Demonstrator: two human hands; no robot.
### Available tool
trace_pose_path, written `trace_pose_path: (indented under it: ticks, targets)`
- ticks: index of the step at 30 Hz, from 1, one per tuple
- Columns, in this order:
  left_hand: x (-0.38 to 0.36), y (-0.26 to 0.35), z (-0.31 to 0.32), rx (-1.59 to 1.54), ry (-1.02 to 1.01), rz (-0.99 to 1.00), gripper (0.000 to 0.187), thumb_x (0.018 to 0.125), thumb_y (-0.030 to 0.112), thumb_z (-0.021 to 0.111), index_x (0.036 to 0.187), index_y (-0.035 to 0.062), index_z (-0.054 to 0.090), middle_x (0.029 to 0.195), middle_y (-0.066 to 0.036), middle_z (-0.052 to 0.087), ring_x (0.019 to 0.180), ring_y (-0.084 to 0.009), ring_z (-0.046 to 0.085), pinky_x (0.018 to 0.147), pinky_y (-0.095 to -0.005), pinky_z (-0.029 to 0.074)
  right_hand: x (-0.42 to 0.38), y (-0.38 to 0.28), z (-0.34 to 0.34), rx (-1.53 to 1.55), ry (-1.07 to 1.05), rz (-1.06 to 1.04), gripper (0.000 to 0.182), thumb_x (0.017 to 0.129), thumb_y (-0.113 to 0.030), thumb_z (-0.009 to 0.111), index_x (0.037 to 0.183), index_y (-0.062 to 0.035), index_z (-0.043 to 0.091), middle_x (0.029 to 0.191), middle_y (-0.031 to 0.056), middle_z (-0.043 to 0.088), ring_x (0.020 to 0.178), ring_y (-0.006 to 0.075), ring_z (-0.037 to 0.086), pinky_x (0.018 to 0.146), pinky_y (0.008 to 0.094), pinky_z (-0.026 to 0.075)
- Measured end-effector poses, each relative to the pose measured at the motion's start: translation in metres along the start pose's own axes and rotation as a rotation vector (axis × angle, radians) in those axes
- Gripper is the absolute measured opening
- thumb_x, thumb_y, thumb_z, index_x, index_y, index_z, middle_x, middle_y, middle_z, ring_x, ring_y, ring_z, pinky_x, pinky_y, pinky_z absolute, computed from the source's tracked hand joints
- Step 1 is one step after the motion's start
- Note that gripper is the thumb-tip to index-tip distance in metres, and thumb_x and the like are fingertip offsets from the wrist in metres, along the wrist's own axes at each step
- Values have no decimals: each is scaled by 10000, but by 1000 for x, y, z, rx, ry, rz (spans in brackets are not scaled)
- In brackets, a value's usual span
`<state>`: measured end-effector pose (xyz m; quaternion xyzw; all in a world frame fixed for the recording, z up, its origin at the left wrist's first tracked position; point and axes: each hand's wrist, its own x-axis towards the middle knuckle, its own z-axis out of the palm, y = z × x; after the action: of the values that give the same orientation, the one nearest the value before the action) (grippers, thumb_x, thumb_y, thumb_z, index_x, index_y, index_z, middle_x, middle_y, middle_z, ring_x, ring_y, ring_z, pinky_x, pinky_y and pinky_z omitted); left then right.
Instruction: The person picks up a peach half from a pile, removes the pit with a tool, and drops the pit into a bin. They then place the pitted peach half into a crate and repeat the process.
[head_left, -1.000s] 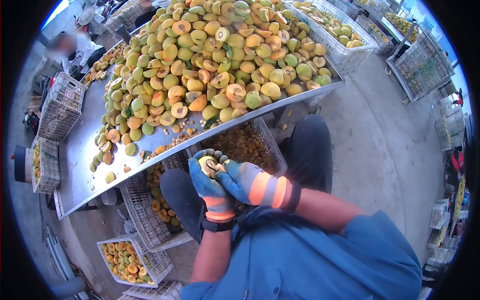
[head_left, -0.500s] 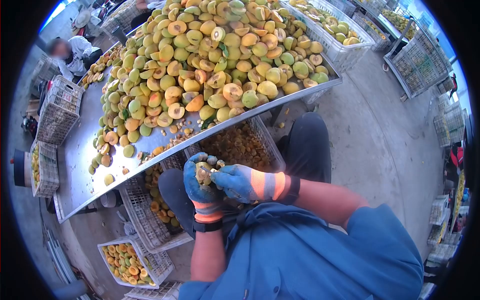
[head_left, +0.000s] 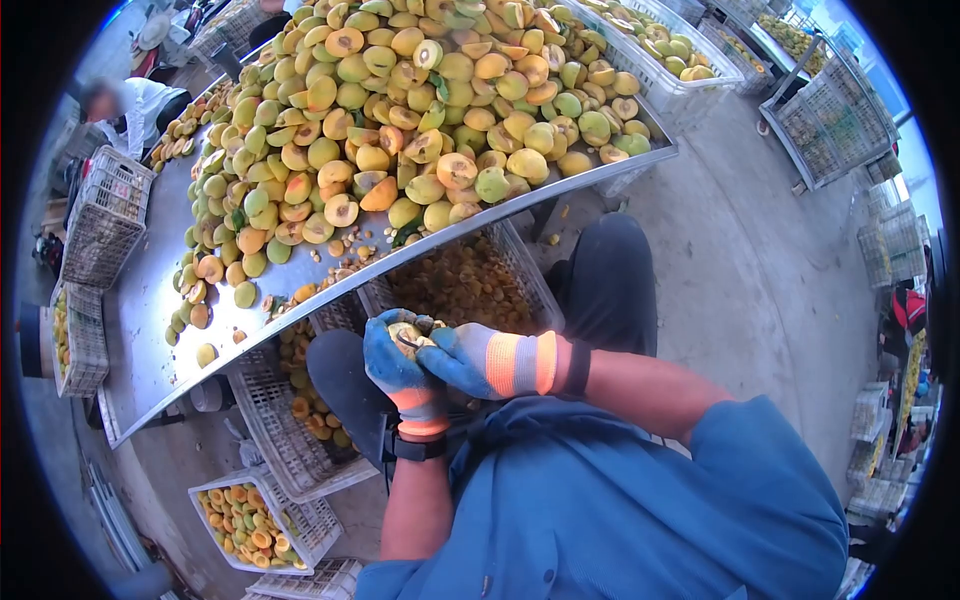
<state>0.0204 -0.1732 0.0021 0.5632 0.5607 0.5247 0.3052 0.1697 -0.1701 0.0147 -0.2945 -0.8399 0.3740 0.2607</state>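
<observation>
A white crate (head_left: 520, 262) of pits is seen at frame centre, below the metal table (head_left: 150, 330) heaped with fruit; another crate (head_left: 305, 520) (lower left) holds halves. A fruit half (head_left: 405, 335) is cupped, closed, in the left hand (head_left: 398, 368), just below the crate; the right hand (head_left: 470, 360) is pressed against it, its grip closed.

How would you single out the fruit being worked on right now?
Below the near edge of the long metal table, both gloved hands meet over the person's lap. The fruit half sits cupped in the left hand, the only piece off the table and out of the crates.
</observation>
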Motion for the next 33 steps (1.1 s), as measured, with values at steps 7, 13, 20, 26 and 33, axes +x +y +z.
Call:
trace_pose_path:
  ticks: [7,13,20,26,33]
  targets:
    - [-5,-27,3,-195,78,-49,257,1025,260,582,1059,6,565,864,-95,666,753,-182,669,708,-328,589,10,-8,-8,855,-227,767,351,1040,-243,511,1291,-11,591,1057,212,679,844,402,669,781,432,546]
    - [-14,-26,8,-104,97,-19,217,1015,207,587,1087,7,545,900,-101,643,776,-191,660,720,-343,599,5,-3,4,240,16,83,327,1067,-250,457,1231,-13,611,1045,223,695,954,413,672,817,445,529]
    - [-12,-7,17,-700,177,-362,261,899,67,719,1068,10,528,920,-79,618,790,-168,668,734,-329,608,3,4,-2,-58,-86,-73,324,1002,-169,493,1249,17,592,1112,263,652,932,444,664,803,484,543]
    - [-13,-6,20,-550,129,-318,142,968,75,624,1055,10,532,922,-81,610,809,-172,655,747,-339,606,3,4,-1,-111,-137,5,306,975,-143,506,1213,27,595,1037,252,671,880,451,670,775,494,553]
    - [-11,2,15,-819,169,-607,290,1078,300,459,1058,40,586,921,-95,628,818,-224,646,784,-384,582,2,5,-8,-14,-165,79,305,994,-172,509,1219,13,602,1077,223,682,896,409,684,791,462,561]
